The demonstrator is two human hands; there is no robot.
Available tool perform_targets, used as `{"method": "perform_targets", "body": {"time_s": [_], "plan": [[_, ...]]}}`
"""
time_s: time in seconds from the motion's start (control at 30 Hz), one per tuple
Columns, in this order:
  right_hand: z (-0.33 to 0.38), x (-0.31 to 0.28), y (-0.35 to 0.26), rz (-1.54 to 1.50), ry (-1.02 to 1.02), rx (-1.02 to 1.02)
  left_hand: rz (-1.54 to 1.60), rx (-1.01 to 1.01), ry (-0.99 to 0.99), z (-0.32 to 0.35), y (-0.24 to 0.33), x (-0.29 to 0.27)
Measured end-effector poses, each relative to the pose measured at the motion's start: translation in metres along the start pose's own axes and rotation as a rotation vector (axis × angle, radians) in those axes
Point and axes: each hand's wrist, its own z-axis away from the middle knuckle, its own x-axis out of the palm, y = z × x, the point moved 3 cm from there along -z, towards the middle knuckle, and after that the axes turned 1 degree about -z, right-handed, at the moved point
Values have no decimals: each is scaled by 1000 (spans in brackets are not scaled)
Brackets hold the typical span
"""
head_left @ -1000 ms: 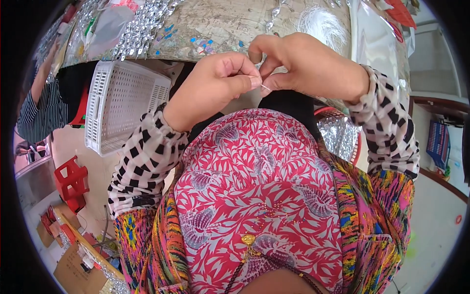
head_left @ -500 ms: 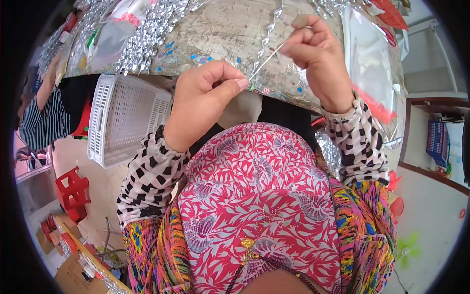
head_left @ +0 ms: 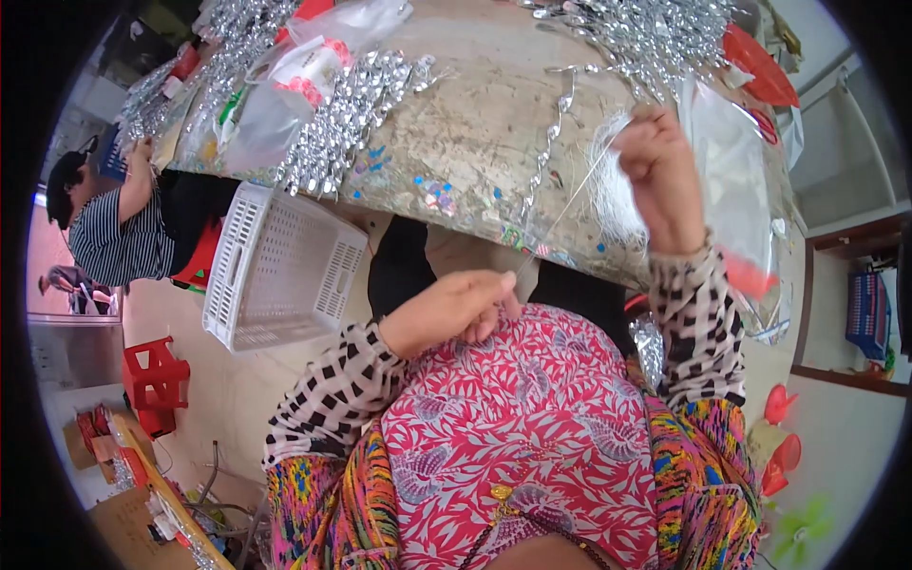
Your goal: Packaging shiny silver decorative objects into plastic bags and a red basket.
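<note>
A thin white thread [head_left: 578, 193] runs taut and slanting between my two hands. My left hand [head_left: 456, 309] is low, in front of the table's near edge, its thumb and fingers pinched on the lower end. Up over the table, my right hand [head_left: 660, 180] is closed on the upper end, its fingers slightly blurred. Beside the right hand lies a loose bundle of white threads [head_left: 613, 195]. Left of the thread, a silver twisted strand [head_left: 549, 142] stretches down the worn table [head_left: 456, 123] toward its near edge.
Heaps of silver twisted strands [head_left: 347, 123] lie at left and far right. A clear plastic bag [head_left: 727, 171] is right of my right hand. Below the table edge at left stands a white basket [head_left: 285, 271]; beyond are a red stool [head_left: 154, 375] and a person in stripes [head_left: 133, 233].
My left hand has dropped toward my body, below the table edge. My right hand has moved slightly right and farther away, and the thread between them is longer. The view has shifted, showing more table.
</note>
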Motion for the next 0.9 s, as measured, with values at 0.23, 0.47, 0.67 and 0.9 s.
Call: {"method": "perform_targets", "body": {"time_s": [0.23, 0.47, 0.67, 0.9], "plan": [[21, 3, 32, 53, -19, 278, 112, 93, 100, 4, 7, -45], [88, 12, 66, 631, -674, 236, -552, 211, 994, -48, 79, -192], [90, 2, 57, 846, -650, 107, -1443, 482, 1335, -91, 134, -308], [88, -15, 73, 810, -512, 81, -1119, 538, 740, -183, 124, -169]]}}
